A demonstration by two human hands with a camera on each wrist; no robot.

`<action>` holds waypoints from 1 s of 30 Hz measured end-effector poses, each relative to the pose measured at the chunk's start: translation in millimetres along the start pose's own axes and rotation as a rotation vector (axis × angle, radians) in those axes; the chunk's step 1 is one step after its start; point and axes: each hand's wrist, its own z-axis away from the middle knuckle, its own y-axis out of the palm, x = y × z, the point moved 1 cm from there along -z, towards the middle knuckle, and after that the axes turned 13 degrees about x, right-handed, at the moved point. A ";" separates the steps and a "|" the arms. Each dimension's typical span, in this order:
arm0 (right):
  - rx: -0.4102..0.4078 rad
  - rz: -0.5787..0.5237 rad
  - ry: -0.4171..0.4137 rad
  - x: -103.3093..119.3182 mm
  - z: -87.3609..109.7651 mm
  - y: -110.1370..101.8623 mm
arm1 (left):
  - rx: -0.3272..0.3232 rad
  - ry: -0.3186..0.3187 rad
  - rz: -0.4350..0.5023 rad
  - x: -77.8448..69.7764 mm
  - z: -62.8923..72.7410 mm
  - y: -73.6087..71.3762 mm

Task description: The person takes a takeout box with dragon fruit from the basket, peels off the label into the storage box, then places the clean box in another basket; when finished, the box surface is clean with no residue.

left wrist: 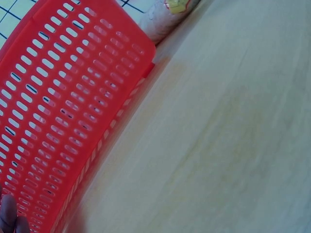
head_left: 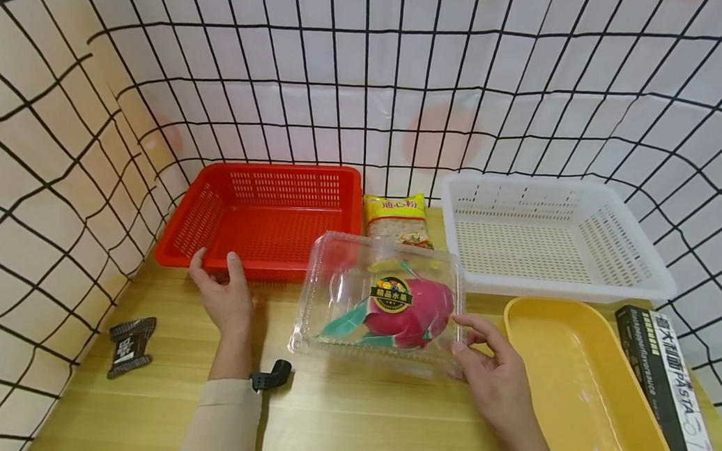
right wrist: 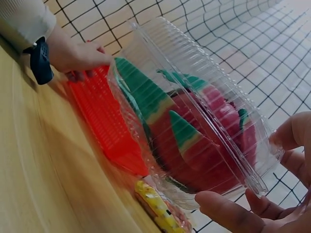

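Observation:
My right hand [head_left: 492, 364] pinches the right edge of a clear plastic clamshell box [head_left: 325, 289]. Through its lid shows a pink dragon fruit [head_left: 414, 309] with green leafy tips. A round black-and-gold label [head_left: 392, 295] is on the lid. The right wrist view has the box [right wrist: 160, 43] tilted, close above the table, with fingers [right wrist: 228, 211] at its edge. My left hand [head_left: 224, 296] grips the front rim of a red plastic basket [head_left: 257, 271]. In the left wrist view only its fingertips [left wrist: 8, 213] show against the basket's slotted wall [left wrist: 68, 116].
Behind the box lies a yellow pasta bag [head_left: 398, 217]. A white basket [head_left: 558, 288] stands back right, a yellow tray [head_left: 582, 388] before it. A long black-and-white pasta box [head_left: 670, 387] lies far right, a small dark packet [head_left: 130, 346] left. Black wire mesh [head_left: 396, 88] surrounds the table.

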 end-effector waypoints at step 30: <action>0.111 0.164 0.150 -19.4 35.9 -21.5 | 0.002 0.010 0.013 0.3 0.6 0.7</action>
